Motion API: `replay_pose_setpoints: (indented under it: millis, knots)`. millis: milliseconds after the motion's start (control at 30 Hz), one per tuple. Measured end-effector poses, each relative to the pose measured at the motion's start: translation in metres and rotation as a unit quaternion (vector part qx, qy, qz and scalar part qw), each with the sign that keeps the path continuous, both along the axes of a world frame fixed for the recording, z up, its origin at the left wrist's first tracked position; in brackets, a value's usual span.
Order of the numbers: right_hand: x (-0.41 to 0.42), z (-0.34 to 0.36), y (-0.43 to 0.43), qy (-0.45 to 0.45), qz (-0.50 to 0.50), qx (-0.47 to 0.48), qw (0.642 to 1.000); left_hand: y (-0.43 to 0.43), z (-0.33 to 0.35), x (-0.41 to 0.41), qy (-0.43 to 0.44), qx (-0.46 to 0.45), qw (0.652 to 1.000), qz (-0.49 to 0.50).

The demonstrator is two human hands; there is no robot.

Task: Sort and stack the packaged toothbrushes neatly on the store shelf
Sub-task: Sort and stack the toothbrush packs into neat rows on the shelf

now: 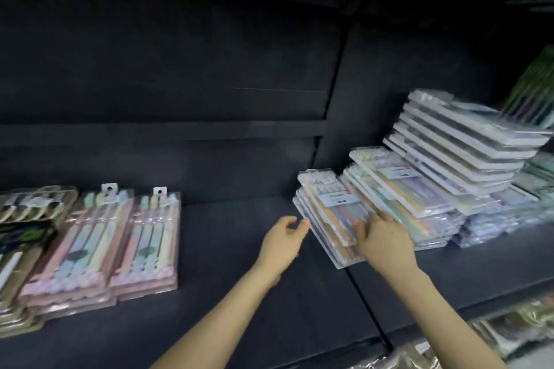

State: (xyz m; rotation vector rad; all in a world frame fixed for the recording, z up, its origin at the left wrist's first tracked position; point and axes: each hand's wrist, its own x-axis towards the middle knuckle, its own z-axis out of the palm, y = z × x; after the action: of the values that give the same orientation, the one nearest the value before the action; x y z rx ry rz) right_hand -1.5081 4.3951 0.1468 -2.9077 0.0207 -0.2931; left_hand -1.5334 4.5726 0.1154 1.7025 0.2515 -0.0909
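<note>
Head view: the right hand (385,244) grips the small stack of clear toothbrush packs (326,216) lying on the black shelf (239,278), with the thumb on its top face. The left hand (284,238) holds nothing; its fingers are loosely curved (tips just beside the stack's left edge). Taller stacks (449,153) stand beyond the right-hand fingers.

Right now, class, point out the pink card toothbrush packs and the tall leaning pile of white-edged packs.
Pink card toothbrush packs (150,237): head view, top pack's front.
Tall leaning pile of white-edged packs (452,141): head view, stacked side edges.
</note>
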Motion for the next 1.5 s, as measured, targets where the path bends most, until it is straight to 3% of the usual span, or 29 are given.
replay_pose_setpoints:
  millis: [167, 300, 600, 867, 1000, 1167, 1300, 1500]
  knots:
    - [0.006, -0.003, 0.000, 0.050, 0.033, 0.088, 0.994, -0.036, -0.006, 0.033, 0.043, -0.097, 0.994, -0.014]
    - [0.011, -0.002, -0.010, 0.144, 0.021, 0.197, 0.969, -0.059, -0.012, 0.039, 0.028, -0.135, 0.990, -0.004]
    - [0.015, -0.006, -0.004, 0.180, 0.078, 0.234, 0.952, -0.064, -0.006, 0.027, -0.009, -0.205, 0.976, 0.070]
    - [0.020, -0.006, -0.019, 0.273, 0.089, 0.470, 0.835, -0.070, -0.004, 0.024, 0.024, -0.208, 0.975, 0.068]
    - [0.016, -0.014, -0.017, 0.289, 0.049, 0.520, 0.803, -0.069, -0.003, 0.020, 0.036, -0.214, 0.974, 0.072]
    - [0.003, -0.023, -0.009, 0.354, 0.086, 0.529, 0.766, -0.030, -0.006, -0.008, 0.082, -0.153, 0.984, 0.050]
    - [0.014, -0.018, 0.003, 0.346, 0.055, 0.639, 0.685, -0.014, -0.001, -0.010, 0.132, -0.147, 0.980, 0.024]
    - [-0.010, -0.035, 0.025, 0.302, 0.072, 0.690, 0.654, -0.013, -0.001, -0.010, 0.117, -0.219, 0.967, 0.062]
